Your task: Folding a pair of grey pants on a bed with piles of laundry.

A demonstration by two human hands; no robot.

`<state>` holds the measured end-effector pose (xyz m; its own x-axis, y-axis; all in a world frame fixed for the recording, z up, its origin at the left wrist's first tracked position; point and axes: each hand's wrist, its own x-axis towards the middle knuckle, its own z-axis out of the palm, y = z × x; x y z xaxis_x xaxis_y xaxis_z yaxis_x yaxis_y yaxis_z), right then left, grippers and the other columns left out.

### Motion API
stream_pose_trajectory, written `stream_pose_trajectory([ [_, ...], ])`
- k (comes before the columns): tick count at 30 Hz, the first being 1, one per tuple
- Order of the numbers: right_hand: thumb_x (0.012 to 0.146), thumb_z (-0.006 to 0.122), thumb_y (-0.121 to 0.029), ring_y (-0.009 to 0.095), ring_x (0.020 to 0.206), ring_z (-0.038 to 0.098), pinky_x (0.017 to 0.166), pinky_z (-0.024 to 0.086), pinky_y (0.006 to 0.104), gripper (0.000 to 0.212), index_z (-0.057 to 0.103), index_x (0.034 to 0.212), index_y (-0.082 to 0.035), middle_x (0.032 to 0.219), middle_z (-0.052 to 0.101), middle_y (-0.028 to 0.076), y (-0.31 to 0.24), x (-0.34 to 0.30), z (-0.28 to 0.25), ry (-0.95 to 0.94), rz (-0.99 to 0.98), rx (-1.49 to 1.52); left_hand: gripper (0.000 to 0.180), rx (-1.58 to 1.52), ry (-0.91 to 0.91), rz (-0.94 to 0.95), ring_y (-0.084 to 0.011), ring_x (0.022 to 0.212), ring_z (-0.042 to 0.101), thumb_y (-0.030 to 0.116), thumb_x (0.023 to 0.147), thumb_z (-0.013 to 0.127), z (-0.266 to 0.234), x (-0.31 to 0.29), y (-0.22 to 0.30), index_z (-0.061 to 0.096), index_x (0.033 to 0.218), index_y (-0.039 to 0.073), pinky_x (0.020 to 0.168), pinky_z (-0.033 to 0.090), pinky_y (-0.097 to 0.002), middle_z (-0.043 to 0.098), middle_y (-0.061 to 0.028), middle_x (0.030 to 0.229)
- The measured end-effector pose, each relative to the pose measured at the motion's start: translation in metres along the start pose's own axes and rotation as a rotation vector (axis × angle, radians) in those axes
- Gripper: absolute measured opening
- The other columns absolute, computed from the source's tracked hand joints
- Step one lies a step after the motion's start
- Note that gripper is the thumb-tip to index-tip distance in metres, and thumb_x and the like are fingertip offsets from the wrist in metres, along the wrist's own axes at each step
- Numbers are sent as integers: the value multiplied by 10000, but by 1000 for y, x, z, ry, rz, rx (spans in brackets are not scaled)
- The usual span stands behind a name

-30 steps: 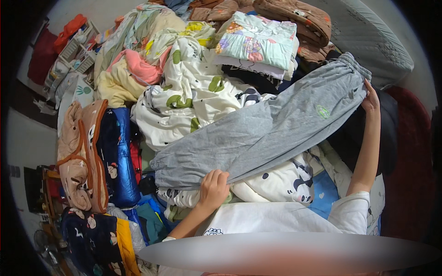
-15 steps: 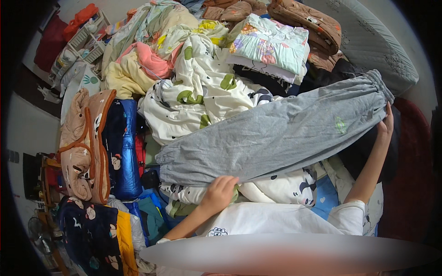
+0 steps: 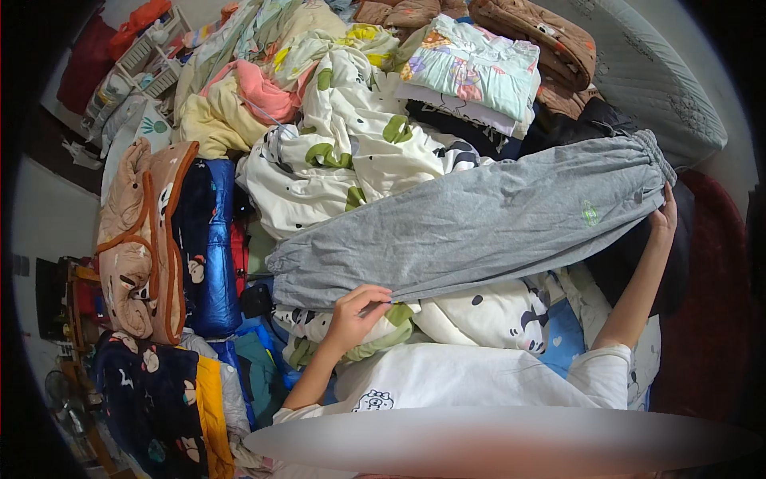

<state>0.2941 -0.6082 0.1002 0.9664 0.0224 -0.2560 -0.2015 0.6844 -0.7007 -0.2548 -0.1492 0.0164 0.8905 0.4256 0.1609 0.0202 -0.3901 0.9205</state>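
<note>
A pair of grey sweatpants [image 3: 471, 219] lies lengthwise across the bedding in front of me, folded into one long strip. Its gathered waistband is at the right and its elastic cuffs are at the left. A small green print shows near the waistband. My right hand [image 3: 664, 217] grips the near corner by the waistband, some fingers hidden by the cloth. At the near edge, left of the middle, my left hand [image 3: 359, 315] is closed with its fingertips pinching the fabric. Under the sweatpants spreads a white panda-print quilt [image 3: 487, 315] with green patches.
Folded clothes [image 3: 471, 76] are stacked beyond the sweatpants. At the left stand a rolled brown blanket [image 3: 128, 239], a shiny blue bundle [image 3: 219, 263] and a dark patterned blanket [image 3: 152, 407]. A pale mattress [image 3: 654, 72] leans at the far right, above a dark red surface [image 3: 710, 311].
My left hand has slid slightly left along the near edge, from lying on the cloth to pinching it. The right hand still grips the waistband corner.
</note>
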Motion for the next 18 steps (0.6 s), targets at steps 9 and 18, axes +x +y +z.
stream_pose_trajectory([
  [9, 949, 512, -208, 299, 1182, 528, 1054, 364, 466, 340, 559, 1201, 16, 1250, 578, 149, -3, 8, -7, 0, -26, 8, 186, 567, 5, 648, -210, 871, 653, 57, 716, 658, 16, -14, 5, 689, 892, 7, 734, 526, -340, 690, -78, 921],
  [18, 947, 513, -206, 296, 1197, 516, 1059, 355, 464, 346, 557, 1213, 11, 1265, 571, 140, -13, 2, -30, -108, 26, 73, 256, 510, -34, 331, -214, 720, 623, 79, 731, 688, 19, -16, 15, 681, 982, 29, 639, 519, -329, 644, -76, 807],
])
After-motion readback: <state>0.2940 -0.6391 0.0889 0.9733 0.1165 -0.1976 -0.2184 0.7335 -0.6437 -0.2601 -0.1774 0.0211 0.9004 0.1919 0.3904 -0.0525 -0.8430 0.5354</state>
